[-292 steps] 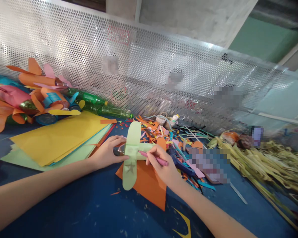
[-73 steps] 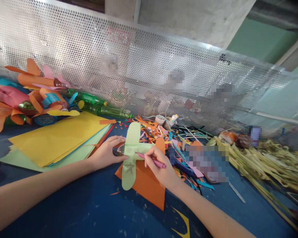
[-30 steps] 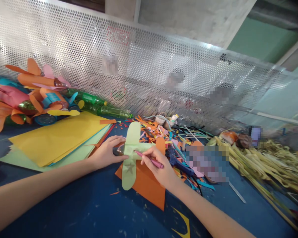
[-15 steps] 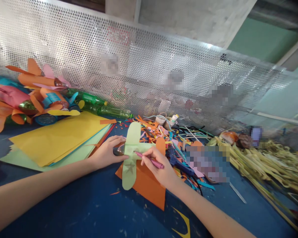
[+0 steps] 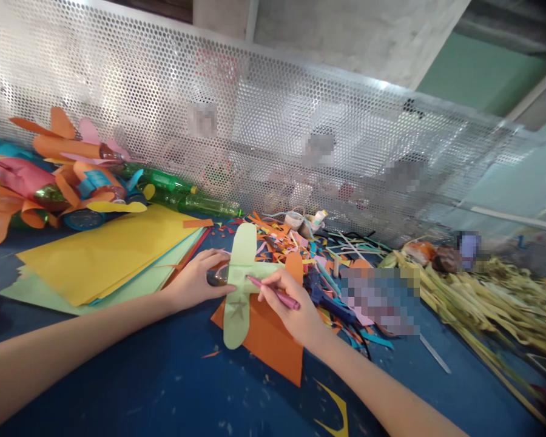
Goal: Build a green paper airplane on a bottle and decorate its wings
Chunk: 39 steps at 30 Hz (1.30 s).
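Note:
A paper airplane model (image 5: 237,309) in pale green, with rounded wings and a star drawn on the near wing, lies in front of me. Its body is a plastic bottle (image 5: 218,277) whose end sticks out on the left. My left hand (image 5: 195,280) is wrapped around that bottle end. In my right hand (image 5: 295,303) is a pink pen (image 5: 279,295), pinched between the fingers, with its tip at the green paper near the wing's middle. Under the model lies a sheet of orange paper (image 5: 273,346). An orange tail piece (image 5: 293,267) stands at the model's right end.
Stacked coloured paper (image 5: 113,255) lies to the left, below finished paper-and-bottle planes (image 5: 86,176) and green bottles (image 5: 200,201). Paper scraps (image 5: 282,240) and a blue glue gun (image 5: 332,306) are beyond my right hand. Dried strips (image 5: 491,309) cover the far right. A perforated metal screen (image 5: 273,121) rises behind.
The pen tip has shifted very slightly over the green paper. Both hands otherwise keep their places.

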Each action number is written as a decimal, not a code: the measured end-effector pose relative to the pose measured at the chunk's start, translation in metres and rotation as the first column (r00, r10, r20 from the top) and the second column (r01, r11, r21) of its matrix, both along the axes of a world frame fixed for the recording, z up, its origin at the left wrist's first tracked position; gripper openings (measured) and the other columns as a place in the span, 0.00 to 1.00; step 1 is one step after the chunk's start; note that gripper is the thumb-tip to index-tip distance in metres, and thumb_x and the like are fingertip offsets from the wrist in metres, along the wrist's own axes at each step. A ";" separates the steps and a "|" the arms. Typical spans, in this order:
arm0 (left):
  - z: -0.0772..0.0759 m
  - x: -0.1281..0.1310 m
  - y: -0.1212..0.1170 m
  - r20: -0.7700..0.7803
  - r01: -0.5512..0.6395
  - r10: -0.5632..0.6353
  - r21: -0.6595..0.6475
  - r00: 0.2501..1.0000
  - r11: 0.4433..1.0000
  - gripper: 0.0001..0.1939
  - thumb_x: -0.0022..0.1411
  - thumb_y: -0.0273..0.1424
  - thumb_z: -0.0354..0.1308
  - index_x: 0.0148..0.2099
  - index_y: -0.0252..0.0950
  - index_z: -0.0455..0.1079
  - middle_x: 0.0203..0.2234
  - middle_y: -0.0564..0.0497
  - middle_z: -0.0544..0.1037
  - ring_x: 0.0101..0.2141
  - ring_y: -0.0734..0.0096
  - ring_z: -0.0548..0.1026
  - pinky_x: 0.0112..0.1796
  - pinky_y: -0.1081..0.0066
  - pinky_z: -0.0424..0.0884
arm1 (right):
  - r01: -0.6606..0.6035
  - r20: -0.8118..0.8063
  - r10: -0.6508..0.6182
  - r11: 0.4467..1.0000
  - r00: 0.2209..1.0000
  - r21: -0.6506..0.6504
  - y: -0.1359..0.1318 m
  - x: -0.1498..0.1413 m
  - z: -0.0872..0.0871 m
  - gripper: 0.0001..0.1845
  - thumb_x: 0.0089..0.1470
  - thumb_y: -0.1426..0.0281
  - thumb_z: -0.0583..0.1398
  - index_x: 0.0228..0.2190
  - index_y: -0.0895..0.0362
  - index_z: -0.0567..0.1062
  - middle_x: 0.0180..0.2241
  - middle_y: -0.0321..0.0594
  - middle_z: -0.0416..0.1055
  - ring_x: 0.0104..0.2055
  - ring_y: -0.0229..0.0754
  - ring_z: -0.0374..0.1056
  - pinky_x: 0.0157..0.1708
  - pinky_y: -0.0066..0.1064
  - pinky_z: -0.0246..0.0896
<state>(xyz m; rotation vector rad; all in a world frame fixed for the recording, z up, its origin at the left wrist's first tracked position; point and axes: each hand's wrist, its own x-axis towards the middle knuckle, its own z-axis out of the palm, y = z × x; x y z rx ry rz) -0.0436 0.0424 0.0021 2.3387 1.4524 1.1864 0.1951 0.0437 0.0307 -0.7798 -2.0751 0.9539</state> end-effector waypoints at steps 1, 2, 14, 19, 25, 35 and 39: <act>0.000 0.000 0.000 -0.002 -0.001 0.001 0.001 1.000 1.000 0.25 0.50 0.42 0.63 0.49 0.39 0.66 0.48 0.44 0.71 0.50 0.56 0.68 0.51 0.57 0.65 | -0.001 0.001 0.001 1.000 1.000 -0.004 0.000 0.000 0.000 0.04 0.60 0.66 0.52 0.34 0.53 0.65 0.30 0.37 0.70 0.34 0.39 0.69 0.37 0.33 0.63; 0.000 0.000 0.000 -0.004 0.001 -0.001 0.001 1.000 1.000 0.25 0.50 0.42 0.63 0.49 0.39 0.66 0.48 0.44 0.71 0.51 0.56 0.68 0.51 0.57 0.65 | -0.002 0.003 0.002 1.000 1.000 -0.008 0.000 0.000 0.000 0.04 0.60 0.66 0.52 0.34 0.53 0.65 0.31 0.38 0.70 0.35 0.39 0.69 0.37 0.33 0.63; -0.001 0.000 0.000 -0.009 -0.013 0.013 -0.002 1.000 1.000 0.26 0.50 0.42 0.63 0.49 0.37 0.65 0.49 0.43 0.70 0.51 0.57 0.67 0.52 0.57 0.64 | 0.063 -0.110 -0.066 0.998 0.992 -0.024 0.000 0.001 -0.001 0.06 0.59 0.64 0.53 0.34 0.54 0.61 0.25 0.35 0.70 0.27 0.37 0.66 0.30 0.30 0.60; -0.001 0.000 0.000 -0.002 -0.014 0.014 -0.002 1.000 1.000 0.26 0.50 0.42 0.63 0.49 0.38 0.65 0.49 0.43 0.70 0.51 0.55 0.67 0.52 0.56 0.64 | 0.098 -0.052 -0.097 0.995 0.994 0.008 -0.003 0.000 0.002 0.08 0.58 0.65 0.54 0.29 0.54 0.61 0.22 0.33 0.66 0.25 0.36 0.64 0.29 0.29 0.60; -0.001 0.000 0.000 -0.003 -0.010 0.010 -0.010 1.000 1.000 0.26 0.50 0.43 0.63 0.49 0.38 0.66 0.48 0.43 0.70 0.51 0.56 0.67 0.52 0.57 0.64 | 0.115 -0.011 -0.114 0.992 0.993 0.050 -0.001 0.001 -0.002 0.06 0.56 0.67 0.55 0.29 0.55 0.62 0.24 0.34 0.66 0.25 0.36 0.63 0.27 0.28 0.59; -0.001 0.000 0.000 -0.005 -0.012 0.012 -0.019 1.000 1.000 0.26 0.50 0.43 0.63 0.49 0.37 0.65 0.48 0.42 0.70 0.51 0.55 0.67 0.52 0.57 0.64 | 0.099 0.025 -0.101 0.992 0.995 0.074 0.000 0.001 -0.001 0.07 0.57 0.67 0.54 0.28 0.54 0.61 0.23 0.32 0.61 0.25 0.35 0.59 0.27 0.27 0.56; -0.001 0.000 0.000 0.017 0.000 0.000 -0.013 1.000 1.000 0.26 0.50 0.43 0.63 0.49 0.38 0.66 0.49 0.43 0.70 0.51 0.55 0.68 0.51 0.57 0.65 | 0.117 0.029 -0.120 0.988 0.992 0.098 0.000 0.001 -0.001 0.08 0.57 0.67 0.54 0.27 0.54 0.61 0.21 0.29 0.57 0.22 0.33 0.55 0.24 0.26 0.52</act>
